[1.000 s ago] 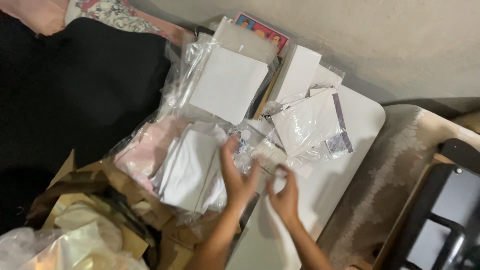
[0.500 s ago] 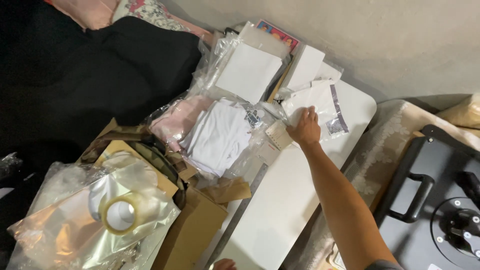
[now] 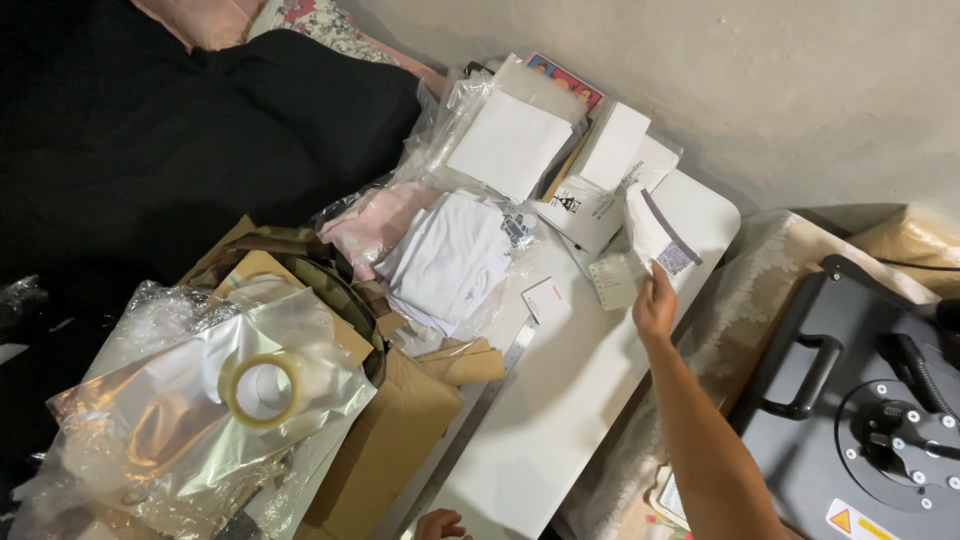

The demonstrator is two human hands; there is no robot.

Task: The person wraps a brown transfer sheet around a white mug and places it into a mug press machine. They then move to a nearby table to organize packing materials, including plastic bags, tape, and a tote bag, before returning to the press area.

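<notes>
White rectangular surface carries heaped packets. Right hand pinches a clear plastic-wrapped white packet at the far edge; grip low, lift straight. Left hand: fingertips only, state unclear.

White folding table under bagged white shirts, cardboard, tape roll.

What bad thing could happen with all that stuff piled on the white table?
The right hand is lifting a clear packet at the far end of the table, so the loose label card beside it might slip off the edge. The stack of white packets leans against the wall and could slide if bumped. The tape roll sits on crinkly plastic wrap and might roll off.
</notes>
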